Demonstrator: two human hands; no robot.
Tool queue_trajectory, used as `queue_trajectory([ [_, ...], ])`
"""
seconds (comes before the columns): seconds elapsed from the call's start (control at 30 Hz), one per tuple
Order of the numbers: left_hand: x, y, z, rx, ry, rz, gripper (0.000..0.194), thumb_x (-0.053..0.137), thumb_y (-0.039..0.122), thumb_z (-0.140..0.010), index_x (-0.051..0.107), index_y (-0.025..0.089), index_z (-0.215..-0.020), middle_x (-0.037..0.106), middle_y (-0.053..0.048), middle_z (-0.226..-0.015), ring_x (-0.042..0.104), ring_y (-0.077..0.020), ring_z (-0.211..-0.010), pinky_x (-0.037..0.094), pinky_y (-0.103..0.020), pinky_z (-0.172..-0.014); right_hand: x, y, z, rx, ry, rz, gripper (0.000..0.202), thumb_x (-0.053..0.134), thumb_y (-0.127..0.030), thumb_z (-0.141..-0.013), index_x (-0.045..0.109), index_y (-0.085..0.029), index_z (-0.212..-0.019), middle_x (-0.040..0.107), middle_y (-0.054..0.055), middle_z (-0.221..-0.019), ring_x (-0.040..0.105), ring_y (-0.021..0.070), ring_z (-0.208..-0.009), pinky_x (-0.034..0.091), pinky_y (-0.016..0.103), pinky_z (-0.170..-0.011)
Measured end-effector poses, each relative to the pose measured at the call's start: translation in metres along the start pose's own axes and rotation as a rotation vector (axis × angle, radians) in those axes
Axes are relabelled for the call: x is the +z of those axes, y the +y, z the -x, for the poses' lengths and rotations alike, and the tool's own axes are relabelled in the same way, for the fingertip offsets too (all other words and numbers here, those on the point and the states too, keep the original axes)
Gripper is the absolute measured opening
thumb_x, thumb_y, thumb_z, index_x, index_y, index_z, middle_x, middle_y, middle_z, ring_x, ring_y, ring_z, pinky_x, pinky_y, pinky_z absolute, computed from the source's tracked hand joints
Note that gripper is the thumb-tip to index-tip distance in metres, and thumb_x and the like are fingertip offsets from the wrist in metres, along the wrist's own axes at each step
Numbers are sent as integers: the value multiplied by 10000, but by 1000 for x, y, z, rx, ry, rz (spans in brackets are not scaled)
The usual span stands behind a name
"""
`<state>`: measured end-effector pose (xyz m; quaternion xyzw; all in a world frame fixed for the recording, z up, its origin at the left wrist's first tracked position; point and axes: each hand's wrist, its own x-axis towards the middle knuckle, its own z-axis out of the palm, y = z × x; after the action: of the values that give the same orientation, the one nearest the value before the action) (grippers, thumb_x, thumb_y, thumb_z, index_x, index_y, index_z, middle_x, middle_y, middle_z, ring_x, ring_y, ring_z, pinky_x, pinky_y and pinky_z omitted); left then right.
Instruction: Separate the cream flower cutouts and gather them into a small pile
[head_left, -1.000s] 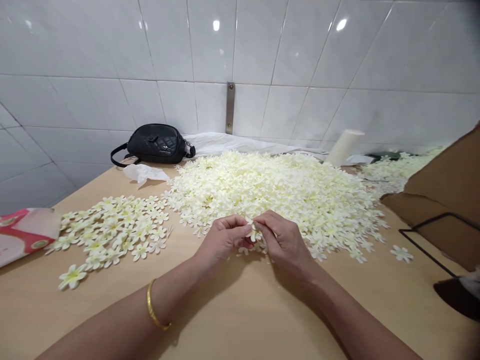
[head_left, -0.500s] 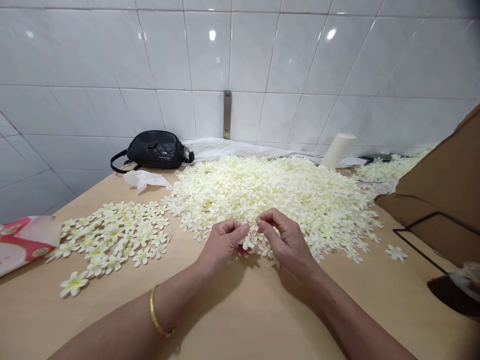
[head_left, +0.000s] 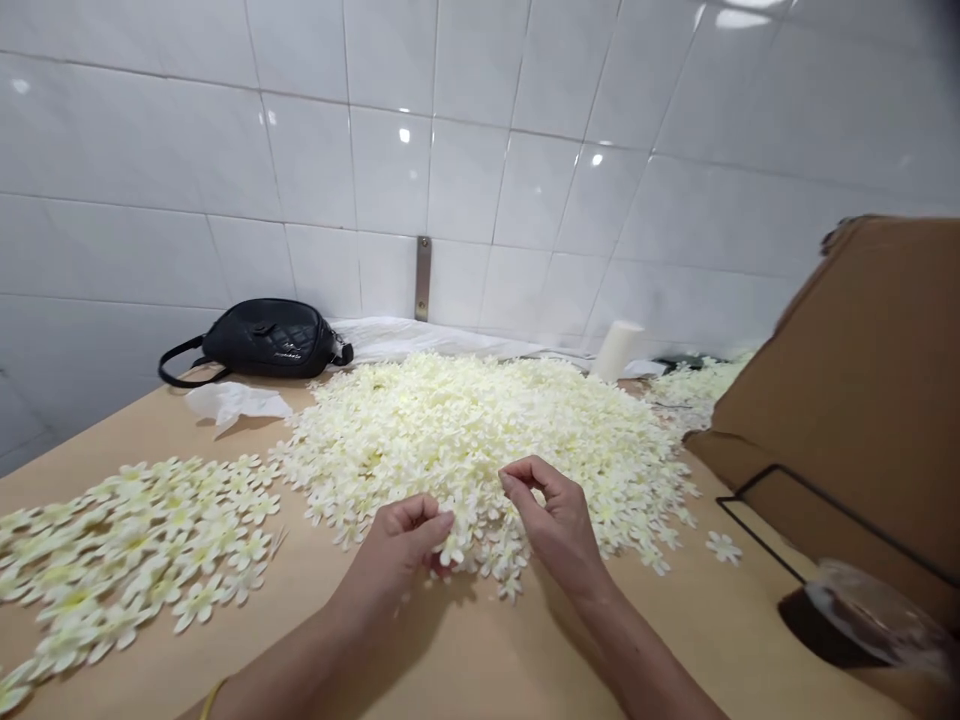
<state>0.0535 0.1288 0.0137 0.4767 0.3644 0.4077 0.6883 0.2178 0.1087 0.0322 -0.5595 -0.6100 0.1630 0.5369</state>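
At the near edge of a large heap of pale yellow-white flowers (head_left: 480, 420), my left hand (head_left: 401, 550) pinches a white flower (head_left: 452, 546) between thumb and fingers. To its right, my right hand (head_left: 555, 515) is raised over the front of the heap. Its thumb and index fingertips are pressed together, and whatever may be between them is too small to make out. Several loose flowers lie on the table between the two hands. A gold bangle (head_left: 213, 698) circles my left wrist.
A spread of larger flowers (head_left: 135, 540) lies at the left. Behind it are a crumpled white tissue (head_left: 236, 402) and a black bag (head_left: 266, 338). A white cylinder (head_left: 616, 350) leans behind the heap. Cardboard (head_left: 847, 400) and a black wire frame (head_left: 765, 535) stand at the right.
The view has turned and tilted, so the table sits lower in it and the pink-and-white packet is out of sight. My hands are slightly farther apart.
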Motion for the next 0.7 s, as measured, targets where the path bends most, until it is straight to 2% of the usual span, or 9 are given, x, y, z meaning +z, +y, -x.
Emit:
queue_trajectory([
  [0.13,1,3,1,14,16,12,265,634,317,-656,465,151,-538,408,61,-439,452,-71,-383,404,-222,-460,-18,2,-10,59,63,-6,153,498,-282,-765,535,-170,-668,523,-4,-615,480,132,-623,384,242,-602],
  [0.23,1,4,2,11,21,35,249,655,292,-633,473,149,-543,409,65,-457,470,-71,-401,423,-230,-490,-23,1,-9,78,46,3,178,511,-318,-762,542,-168,-671,520,-5,-616,481,129,-628,382,242,-605],
  [0.47,0,4,5,-2,-30,33,237,664,311,-623,498,145,-586,475,47,-509,512,-84,-445,403,-213,-482,-1,-6,12,209,-239,-151,305,591,-384,-701,556,-163,-908,583,36,-795,530,152,-706,426,275,-649],
  [0.57,2,6,9,6,-61,23,226,659,301,-628,505,143,-580,474,45,-493,497,-78,-450,402,-209,-493,7,-14,19,153,-253,-158,194,578,-331,-716,568,-161,-810,566,18,-725,513,139,-676,417,264,-636],
  [0.7,6,8,12,10,-39,-7,243,656,294,-624,492,141,-530,451,47,-440,455,-65,-418,377,-192,-462,5,-14,9,94,-142,-103,184,509,-293,-759,520,-162,-630,481,-14,-576,431,102,-556,366,226,-528],
])
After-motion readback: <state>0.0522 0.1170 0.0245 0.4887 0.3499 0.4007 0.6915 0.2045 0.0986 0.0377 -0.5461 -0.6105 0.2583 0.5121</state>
